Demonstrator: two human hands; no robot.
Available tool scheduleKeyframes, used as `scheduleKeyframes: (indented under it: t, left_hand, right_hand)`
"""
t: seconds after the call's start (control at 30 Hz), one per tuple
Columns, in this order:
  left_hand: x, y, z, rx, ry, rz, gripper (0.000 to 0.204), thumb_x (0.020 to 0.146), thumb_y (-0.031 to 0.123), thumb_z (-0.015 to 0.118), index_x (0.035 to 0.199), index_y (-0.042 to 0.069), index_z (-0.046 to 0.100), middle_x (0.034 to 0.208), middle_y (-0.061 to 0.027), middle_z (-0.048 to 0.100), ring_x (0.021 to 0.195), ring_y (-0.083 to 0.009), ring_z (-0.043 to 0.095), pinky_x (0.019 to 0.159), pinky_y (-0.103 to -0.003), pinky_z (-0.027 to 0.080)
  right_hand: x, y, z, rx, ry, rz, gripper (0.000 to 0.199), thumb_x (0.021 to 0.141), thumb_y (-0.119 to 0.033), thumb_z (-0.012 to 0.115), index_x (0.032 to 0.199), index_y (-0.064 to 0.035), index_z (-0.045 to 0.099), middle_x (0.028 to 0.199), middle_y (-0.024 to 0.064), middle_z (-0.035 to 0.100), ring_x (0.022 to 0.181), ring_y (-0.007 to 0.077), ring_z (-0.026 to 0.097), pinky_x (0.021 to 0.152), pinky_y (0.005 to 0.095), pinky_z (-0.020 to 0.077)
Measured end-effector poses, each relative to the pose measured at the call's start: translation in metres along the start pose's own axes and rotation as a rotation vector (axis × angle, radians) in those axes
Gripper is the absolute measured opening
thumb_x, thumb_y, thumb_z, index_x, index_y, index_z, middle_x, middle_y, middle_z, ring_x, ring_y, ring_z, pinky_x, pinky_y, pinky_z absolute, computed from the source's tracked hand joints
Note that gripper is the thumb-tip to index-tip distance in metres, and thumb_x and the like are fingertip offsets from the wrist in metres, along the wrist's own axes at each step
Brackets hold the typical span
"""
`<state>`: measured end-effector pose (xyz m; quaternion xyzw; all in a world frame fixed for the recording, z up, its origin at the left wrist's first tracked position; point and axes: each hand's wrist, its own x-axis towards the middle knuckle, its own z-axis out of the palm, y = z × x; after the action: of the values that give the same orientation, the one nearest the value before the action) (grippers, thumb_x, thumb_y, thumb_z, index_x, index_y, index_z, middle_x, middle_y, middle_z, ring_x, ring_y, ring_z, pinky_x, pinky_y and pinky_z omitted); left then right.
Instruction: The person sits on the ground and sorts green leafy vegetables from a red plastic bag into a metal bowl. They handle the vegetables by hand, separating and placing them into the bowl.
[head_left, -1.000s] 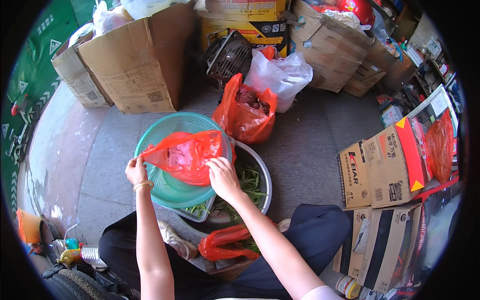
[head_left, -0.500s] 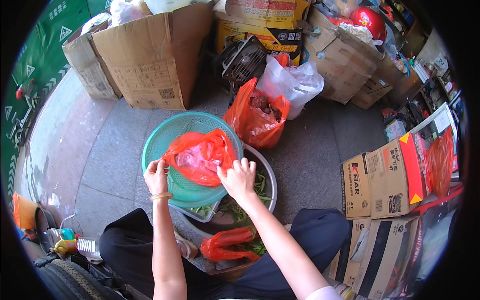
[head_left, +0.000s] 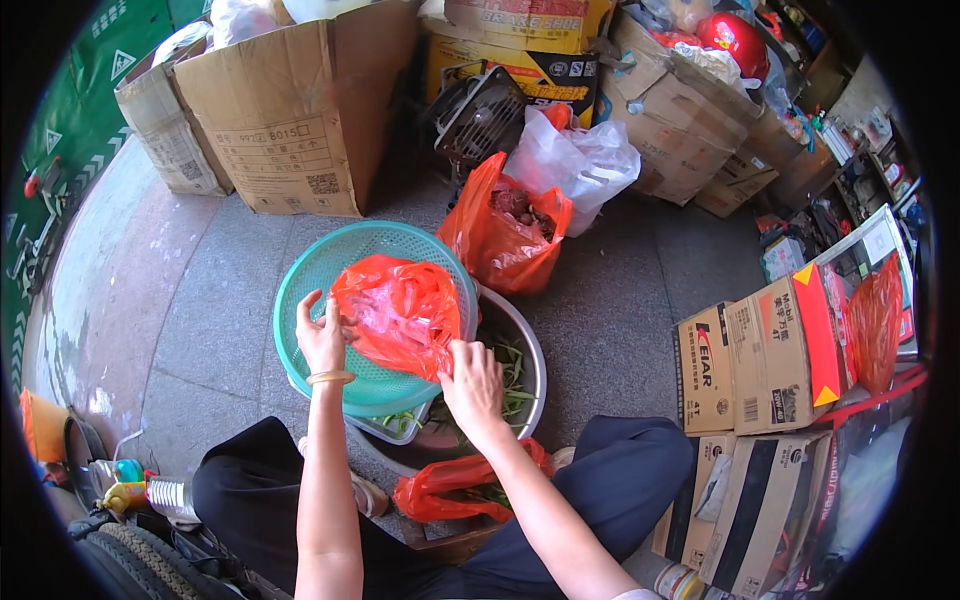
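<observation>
A red plastic bag (head_left: 395, 312) with a paler pink patch inside lies crumpled in a turquoise mesh basket (head_left: 300, 285). My left hand (head_left: 322, 340), with a bangle at the wrist, is at the bag's left edge, fingers apart. At the bag's lower right edge, my right hand (head_left: 473, 385) pinches the plastic. The basket rests over a wide metal basin (head_left: 535, 375) and a pale tray (head_left: 412, 432). Green leafy stems (head_left: 512, 385) show in the basin, partly hidden by my right arm. Another red bag (head_left: 440, 490) with greens lies between my legs.
Beyond the basin stand a red bag of dark reddish lumps (head_left: 505, 235), a white plastic bag (head_left: 580, 165) and a caged fan (head_left: 485, 115). Cardboard boxes (head_left: 270, 120) line the back. More cartons (head_left: 755, 360) are stacked at right; a tyre (head_left: 135, 560) is at lower left.
My left hand has let go of the bag's left corner and its fingers have spread. My right hand has moved down slightly, gripping the bag's lower right edge. The bag has turned and bunched.
</observation>
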<state>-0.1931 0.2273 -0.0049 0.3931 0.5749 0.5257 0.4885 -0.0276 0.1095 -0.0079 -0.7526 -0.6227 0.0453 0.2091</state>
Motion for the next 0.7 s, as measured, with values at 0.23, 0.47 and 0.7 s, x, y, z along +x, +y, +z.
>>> scheduleKeyframes:
  t: [0.23,0.47,0.7]
  left_hand:
    - [0.015,-0.009,0.026,0.292,0.051,0.388,0.059,0.078,0.008,0.056,0.126,0.001,0.024,0.103,-0.0215,0.054,0.091,-0.0292,0.057,0.081,-0.035,0.044]
    - [0.010,0.004,0.010,0.549,0.033,0.394,0.066,0.072,0.003,0.053,0.129,-0.001,0.021,0.106,-0.0220,0.052,0.090,-0.0317,0.057,0.078,-0.035,0.045]
    - [-0.004,0.031,0.026,0.984,-0.026,0.818,0.066,0.068,0.000,0.051,0.130,0.010,0.030,0.123,-0.0210,0.038,0.115,-0.0352,0.034,0.101,-0.042,0.021]
  right_hand:
    - [-0.001,-0.009,0.013,0.187,-0.197,-0.303,0.027,0.070,0.002,0.048,0.085,-0.0124,0.066,0.127,0.0119,0.040,0.125,0.0332,0.023,0.102,0.0517,0.0120]
    - [-0.012,-0.003,0.005,0.366,-0.354,-0.228,0.029,0.070,0.000,0.049,0.087,-0.0163,0.067,0.124,0.0122,0.042,0.122,0.0302,0.027,0.101,0.0533,0.0080]
    - [-0.018,-0.008,-0.001,0.186,-0.169,-0.121,0.028,0.076,-0.012,0.051,0.104,-0.0092,0.057,0.111,0.0161,0.046,0.103,0.0293,0.042,0.082,0.0473,0.0312]
